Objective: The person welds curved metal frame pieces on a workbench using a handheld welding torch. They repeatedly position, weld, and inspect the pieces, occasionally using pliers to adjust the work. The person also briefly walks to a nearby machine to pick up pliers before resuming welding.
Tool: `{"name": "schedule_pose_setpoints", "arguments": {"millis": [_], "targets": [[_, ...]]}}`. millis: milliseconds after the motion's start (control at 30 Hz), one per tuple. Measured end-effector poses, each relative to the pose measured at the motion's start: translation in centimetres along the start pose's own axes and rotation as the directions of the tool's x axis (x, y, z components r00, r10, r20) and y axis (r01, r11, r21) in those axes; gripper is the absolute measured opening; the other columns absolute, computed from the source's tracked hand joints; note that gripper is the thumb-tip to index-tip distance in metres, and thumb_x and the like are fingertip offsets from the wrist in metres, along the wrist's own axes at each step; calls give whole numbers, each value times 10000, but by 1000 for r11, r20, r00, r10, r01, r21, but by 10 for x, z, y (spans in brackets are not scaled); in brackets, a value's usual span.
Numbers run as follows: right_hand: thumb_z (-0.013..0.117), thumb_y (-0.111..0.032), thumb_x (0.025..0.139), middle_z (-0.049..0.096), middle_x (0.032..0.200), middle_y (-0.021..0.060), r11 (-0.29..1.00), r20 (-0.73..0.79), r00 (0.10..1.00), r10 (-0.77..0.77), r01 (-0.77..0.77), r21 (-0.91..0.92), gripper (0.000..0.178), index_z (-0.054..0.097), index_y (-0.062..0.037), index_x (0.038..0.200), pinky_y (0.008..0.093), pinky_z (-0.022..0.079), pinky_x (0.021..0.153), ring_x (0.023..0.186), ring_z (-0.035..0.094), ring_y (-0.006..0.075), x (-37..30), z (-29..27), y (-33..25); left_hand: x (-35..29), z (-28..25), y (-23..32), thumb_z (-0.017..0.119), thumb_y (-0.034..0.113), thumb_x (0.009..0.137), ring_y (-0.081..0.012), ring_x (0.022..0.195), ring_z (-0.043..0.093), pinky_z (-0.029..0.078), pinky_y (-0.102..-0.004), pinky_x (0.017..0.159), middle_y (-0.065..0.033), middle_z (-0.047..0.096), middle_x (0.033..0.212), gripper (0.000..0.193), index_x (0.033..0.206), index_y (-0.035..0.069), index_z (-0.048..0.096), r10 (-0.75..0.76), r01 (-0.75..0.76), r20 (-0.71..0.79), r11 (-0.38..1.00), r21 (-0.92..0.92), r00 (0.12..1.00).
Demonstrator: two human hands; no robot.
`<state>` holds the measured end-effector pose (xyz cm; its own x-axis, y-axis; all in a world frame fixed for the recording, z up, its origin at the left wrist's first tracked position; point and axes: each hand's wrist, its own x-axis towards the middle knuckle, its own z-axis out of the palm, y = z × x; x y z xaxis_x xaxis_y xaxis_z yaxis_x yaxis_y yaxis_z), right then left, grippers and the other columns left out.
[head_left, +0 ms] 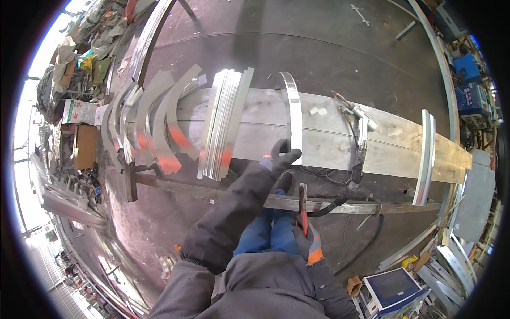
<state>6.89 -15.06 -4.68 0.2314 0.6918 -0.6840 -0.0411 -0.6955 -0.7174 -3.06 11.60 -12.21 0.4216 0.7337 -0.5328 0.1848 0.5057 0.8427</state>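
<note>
My left hand (282, 154), in a dark glove, grips the near end of a curved shiny metal strip (292, 109) that lies across a long metal bench (340, 138). My right hand (307, 240), in a grey and orange glove, holds red-handled pliers (303, 204) upright near my knees. A stack of curved strips (223, 125) lies just left of the held strip. A welding torch (357, 118) with its cable rests on the bench to the right.
More curved metal pieces (154, 119) fan out at the bench's left end. Another curved strip (425, 157) lies at the right end. Scrap and boxes (79, 111) pile up at far left. A blue-topped machine (394, 287) stands at lower right.
</note>
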Motion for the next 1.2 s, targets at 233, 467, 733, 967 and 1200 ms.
{"name": "schedule_pose_setpoints", "arguments": {"millis": [233, 467, 733, 967, 1200], "targets": [[589, -37, 978, 723, 1212, 128, 992, 111, 986, -123, 121, 30, 389, 617, 26, 1361, 271, 494, 960, 1088, 669, 172, 34, 9, -70, -12, -15, 43, 682, 230, 941, -194, 984, 676, 594, -359, 877, -108, 664, 1084, 455, 1273, -58, 563, -57, 72, 77, 976, -204, 995], [604, -129, 994, 672, 841, 62, 970, -8, 972, -236, 235, -58, 239, 682, 14, 1169, 311, 479, 662, 749, 596, 119, 60, 27, -79, -10, -27, 19, 652, 335, 993, -212, 1094, 643, 556, -379, 974, -104, 647, 1155, 467, 1305, 2, 555, -81, 126, 159, 946, -298, 984], [626, -154, 994, 669, 831, 74, 919, -228, 921, -316, 238, -313, 180, 664, 16, 1035, 335, 491, 648, 723, 605, 155, 96, 61, -12, -30, -20, -47, 610, 305, 1033, -200, 1113, 645, 532, -348, 960, -100, 678, 1189, 405, 1309, 9, 609, -268, 324, 217, 898, -296, 939], [636, -109, 962, 693, 1092, 123, 950, -28, 968, -251, 240, -200, 245, 619, 21, 1170, 361, 548, 832, 978, 665, 211, 164, 91, 23, -41, -8, -98, 674, 325, 960, -185, 921, 652, 535, -353, 819, -117, 690, 990, 373, 1164, 17, 630, -215, 217, 32, 974, -62, 976], [766, -54, 850, 641, 1143, 117, 952, -439, 873, -213, 85, -293, 476, 566, -35, 1281, 349, 513, 921, 1039, 619, 212, 189, -39, 0, -11, -15, -156, 611, 277, 1002, -138, 736, 574, 478, -362, 657, -54, 624, 801, 233, 1019, 45, 623, -227, 248, -324, 968, 26, 918]]}}
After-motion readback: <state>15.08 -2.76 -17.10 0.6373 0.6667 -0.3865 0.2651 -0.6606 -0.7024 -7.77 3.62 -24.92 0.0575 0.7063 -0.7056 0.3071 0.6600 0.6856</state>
